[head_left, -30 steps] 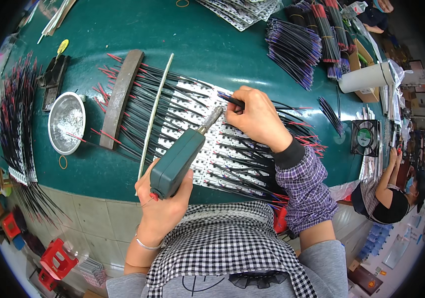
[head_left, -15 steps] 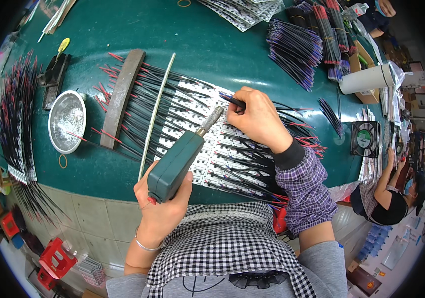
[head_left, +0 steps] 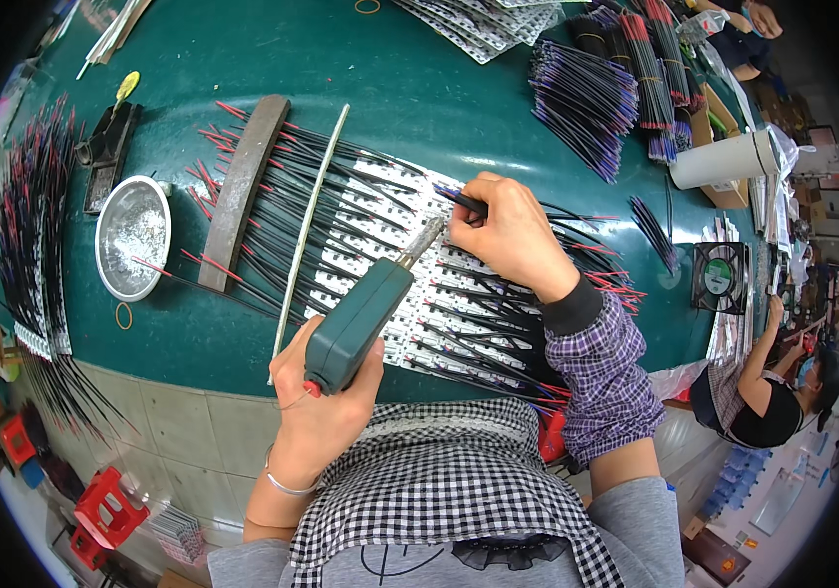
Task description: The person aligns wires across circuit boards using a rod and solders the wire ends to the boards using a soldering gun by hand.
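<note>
The left hand (head_left: pixel 326 416) grasps a green soldering gun (head_left: pixel 360 318) at the white circuit-board panel's (head_left: pixel 404 325) seven o'clock, its tip (head_left: pixel 422 243) aimed toward one; the right hand (head_left: pixel 512 235), toward two o'clock, pinches black wires (head_left: pixel 468 203). A bowl (head_left: pixel 133 240) sits at nine.

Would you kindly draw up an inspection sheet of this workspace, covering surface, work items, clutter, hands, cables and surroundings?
Surface: green tabletop, glossy.
Work items: white panel bearing wires; green tool, metal tip over the panel, contact unclear.
Clutter: white-rimmed bowl, small fan, wire bundles.
Hands: left hand grips the tool; right hand pinches dark wire near the tip.
Cables: red-ended black wires under a grey bar and pale rod; tool cord: nothing seen.
Surroundings: co-worker at right; red stool at lower left.
</note>
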The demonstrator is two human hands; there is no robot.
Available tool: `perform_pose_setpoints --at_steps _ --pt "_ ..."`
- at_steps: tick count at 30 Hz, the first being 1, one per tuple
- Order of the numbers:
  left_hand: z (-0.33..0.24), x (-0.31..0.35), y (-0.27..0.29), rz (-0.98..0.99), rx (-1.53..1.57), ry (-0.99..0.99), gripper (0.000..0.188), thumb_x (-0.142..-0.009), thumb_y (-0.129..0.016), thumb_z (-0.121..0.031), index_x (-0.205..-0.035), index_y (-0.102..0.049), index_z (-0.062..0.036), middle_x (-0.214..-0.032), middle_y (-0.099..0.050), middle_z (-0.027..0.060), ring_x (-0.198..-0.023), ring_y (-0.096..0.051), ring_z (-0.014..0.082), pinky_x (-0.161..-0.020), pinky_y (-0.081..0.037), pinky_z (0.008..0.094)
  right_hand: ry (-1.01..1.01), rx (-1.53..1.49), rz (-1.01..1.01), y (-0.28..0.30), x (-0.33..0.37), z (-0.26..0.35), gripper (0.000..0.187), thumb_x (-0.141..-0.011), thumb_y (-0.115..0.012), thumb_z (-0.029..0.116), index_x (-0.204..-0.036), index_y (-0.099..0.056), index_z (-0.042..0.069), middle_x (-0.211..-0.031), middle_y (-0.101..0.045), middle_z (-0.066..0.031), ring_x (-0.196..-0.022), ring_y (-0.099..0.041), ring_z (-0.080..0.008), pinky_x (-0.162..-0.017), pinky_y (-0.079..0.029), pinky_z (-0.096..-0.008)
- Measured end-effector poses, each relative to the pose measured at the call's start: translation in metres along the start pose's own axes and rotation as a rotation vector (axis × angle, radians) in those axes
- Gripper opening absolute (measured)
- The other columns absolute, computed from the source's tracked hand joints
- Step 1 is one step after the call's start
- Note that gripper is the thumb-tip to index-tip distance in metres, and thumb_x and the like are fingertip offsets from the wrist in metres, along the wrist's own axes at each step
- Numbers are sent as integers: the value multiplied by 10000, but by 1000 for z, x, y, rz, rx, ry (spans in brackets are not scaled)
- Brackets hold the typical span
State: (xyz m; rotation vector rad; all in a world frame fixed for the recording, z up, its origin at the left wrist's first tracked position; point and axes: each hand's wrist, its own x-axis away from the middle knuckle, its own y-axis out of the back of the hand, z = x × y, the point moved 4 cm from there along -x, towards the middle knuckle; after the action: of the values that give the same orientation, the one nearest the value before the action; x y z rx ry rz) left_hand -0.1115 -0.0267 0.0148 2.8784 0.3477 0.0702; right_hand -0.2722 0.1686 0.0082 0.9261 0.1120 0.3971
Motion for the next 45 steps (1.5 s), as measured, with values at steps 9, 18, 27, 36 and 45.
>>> perform_pose_setpoints --at_steps 9,18,27,36,45 --pt "4 20 16 -166 96 156 161 -807 -810 -26 -933 -721 19 -839 -712 46 -659 -625 111 -609 -497 254 9 4 11 -1 -1 -2 175 -778 -682 124 -777 -662 -50 -828 -632 -189 -796 -631 -384 -730 -481 -475" --pt "8 27 23 -151 173 129 354 -846 -748 52 -1191 -670 49 -1031 -730 112 -604 -591 83 -500 -450 224 112 27 24 6 8 -3 188 -896 -658 138 -921 -636 -47 -903 -599 -194 -828 -611 -388 -747 -463 -475" --pt "18 30 33 -208 193 85 339 -854 -741 45 -1185 -666 56 -1064 -727 125 -609 -590 84 -507 -454 222 362 365 -459 102 22 32 68 -965 -598 56 -1001 -573 5 -901 -601 -167 -801 -654 -369 -675 -493 -433" --pt "6 39 33 -229 295 140 341 -840 -761 51 -1170 -676 58 -1083 -729 126 -789 -638 121 -686 -501 255 231 1529 153 6 -37 -13 184 -853 -686 172 -993 -786 107 -1006 -547 -51 -971 -541 -253 -651 -486 -429" --pt "21 44 43 -275 349 259 350 -826 -780 56 -1167 -699 46 -1109 -735 103 -985 -695 154 -864 -553 284 546 865 -238 26 15 47 118 -761 -645 76 -868 -613 39 -908 -496 -78 -872 -560 -227 -576 -515 -327"
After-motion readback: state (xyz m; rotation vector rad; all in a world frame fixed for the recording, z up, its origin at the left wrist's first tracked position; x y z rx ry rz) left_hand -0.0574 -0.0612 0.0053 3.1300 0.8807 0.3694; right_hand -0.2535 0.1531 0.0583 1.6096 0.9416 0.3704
